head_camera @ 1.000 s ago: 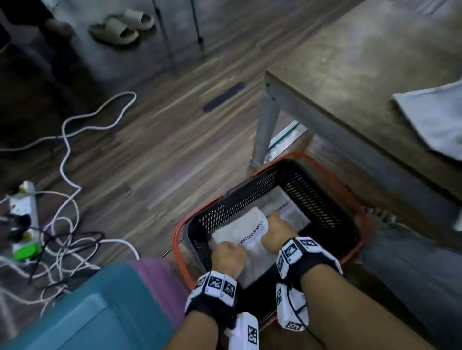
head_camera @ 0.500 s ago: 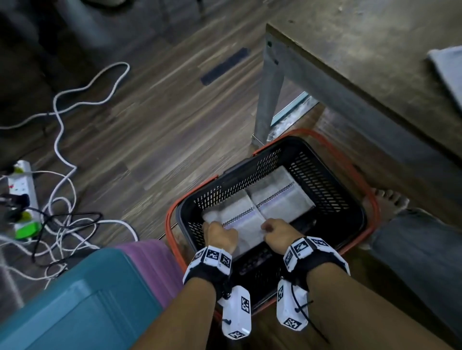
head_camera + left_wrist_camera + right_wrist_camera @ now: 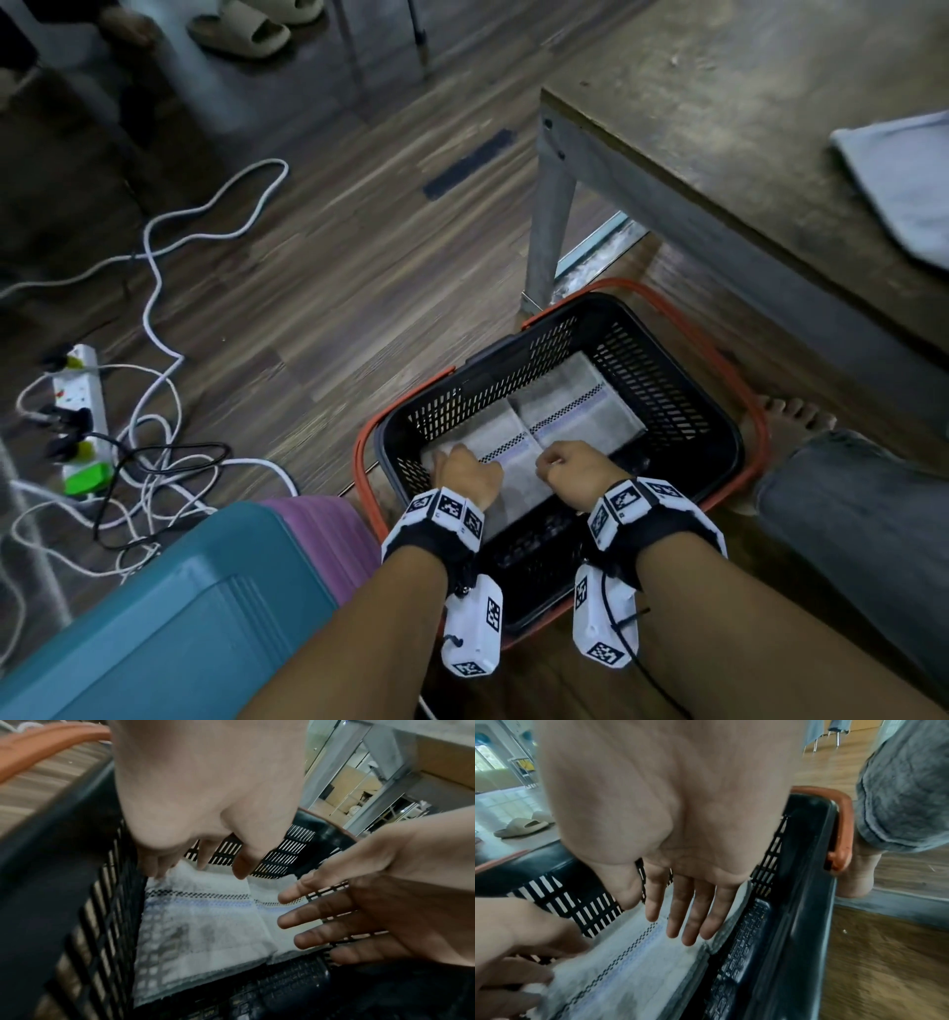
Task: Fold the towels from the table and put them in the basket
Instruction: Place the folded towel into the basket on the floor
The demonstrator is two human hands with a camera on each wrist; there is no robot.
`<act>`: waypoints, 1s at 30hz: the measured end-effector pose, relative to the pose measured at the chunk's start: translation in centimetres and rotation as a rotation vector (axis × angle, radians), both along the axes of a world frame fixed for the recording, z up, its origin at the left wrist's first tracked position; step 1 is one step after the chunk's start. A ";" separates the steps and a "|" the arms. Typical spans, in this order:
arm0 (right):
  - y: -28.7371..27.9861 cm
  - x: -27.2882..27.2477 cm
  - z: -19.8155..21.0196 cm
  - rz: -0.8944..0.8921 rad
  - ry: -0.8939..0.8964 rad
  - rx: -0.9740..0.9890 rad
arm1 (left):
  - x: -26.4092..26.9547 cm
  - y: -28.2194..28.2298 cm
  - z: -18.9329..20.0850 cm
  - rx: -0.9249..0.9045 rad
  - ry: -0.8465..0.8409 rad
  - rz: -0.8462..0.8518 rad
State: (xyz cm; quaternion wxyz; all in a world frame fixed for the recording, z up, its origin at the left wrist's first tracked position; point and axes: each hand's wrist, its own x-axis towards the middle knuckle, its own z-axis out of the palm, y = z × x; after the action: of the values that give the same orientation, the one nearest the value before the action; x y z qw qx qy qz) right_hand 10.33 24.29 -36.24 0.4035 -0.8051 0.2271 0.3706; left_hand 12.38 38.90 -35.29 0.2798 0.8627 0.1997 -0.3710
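Note:
A black mesh basket (image 3: 662, 380) with orange handles stands on the floor beside the table leg. Two folded white towels with checked stripes lie flat in it side by side: the left towel (image 3: 500, 442) (image 3: 203, 923) and the right towel (image 3: 580, 411). My left hand (image 3: 464, 475) (image 3: 200, 870) hangs over the left towel, its loosely bent fingertips touching the cloth near the basket wall. My right hand (image 3: 575, 470) (image 3: 682, 927) hovers over the seam between the towels, fingers straight and holding nothing. Another pale towel (image 3: 904, 180) lies on the table (image 3: 719, 128) at the right edge.
A power strip (image 3: 82, 411) and tangled cables (image 3: 154, 318) lie on the floor at left. A teal box (image 3: 169, 616) and a pink item (image 3: 328, 534) sit by my left arm. My bare foot (image 3: 791, 416) and trouser leg (image 3: 847, 514) are right of the basket. Slippers (image 3: 241, 31) lie far back.
A second ago both hands gripped the left towel while lowering it. It now lies flat beside the other towel, and both hands have let go and loosened.

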 end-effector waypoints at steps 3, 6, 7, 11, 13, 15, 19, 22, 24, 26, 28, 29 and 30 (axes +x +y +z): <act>-0.5 0.2 1.8 -0.001 -0.057 0.030 | 0.3 -0.3 1.9 -0.057 -0.093 0.004; -0.8 1.2 5.1 -0.001 -0.141 0.049 | 1.1 -0.9 5.0 -0.185 -0.193 -0.002; -1.0 1.8 6.5 0.004 -0.183 0.051 | 1.5 -1.2 6.2 -0.223 -0.228 -0.018; -2.6 4.0 14.8 -0.032 -0.428 0.041 | 2.8 -3.0 12.1 -0.391 -0.369 -0.022; -4.2 4.2 19.8 -0.085 -0.575 0.012 | 3.4 -4.7 15.4 -0.479 -0.480 -0.005; -6.6 3.7 25.0 -0.152 -0.720 -0.022 | 3.8 -7.0 18.9 -0.532 -0.598 -0.057; -12.9 0.6 34.4 -0.239 -0.921 -0.122 | 3.3 -13.3 24.8 -0.633 -0.716 -0.274; -18.4 -3.0 38.7 -0.351 -0.995 -0.169 | 1.7 -18.8 27.3 -0.633 -0.706 -0.532; -22.0 -5.5 39.9 -0.424 -1.017 -0.236 | 0.5 -22.4 27.8 -0.588 -0.698 -0.714; -25.4 -8.0 39.8 -0.490 -1.010 -0.294 | -0.4 -25.5 27.8 -0.518 -0.704 -0.854; -28.5 -10.2 38.8 -0.542 -0.964 -0.324 | -0.9 -28.3 27.3 -0.392 -0.743 -0.974; -29.9 -11.3 38.0 -0.554 -0.930 -0.336 | -1.0 -29.5 27.1 -0.307 -0.761 -1.034; -31.0 -12.3 37.1 -0.556 -0.892 -0.353 | -1.1 -30.6 26.8 -0.222 -0.774 -1.087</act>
State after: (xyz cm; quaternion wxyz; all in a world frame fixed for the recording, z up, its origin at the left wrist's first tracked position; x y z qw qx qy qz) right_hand -2.00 -6.74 0.81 0.4021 -0.8492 0.2970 -0.1703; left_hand 11.31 8.26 -8.46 0.1917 0.8773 -0.4165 -0.1417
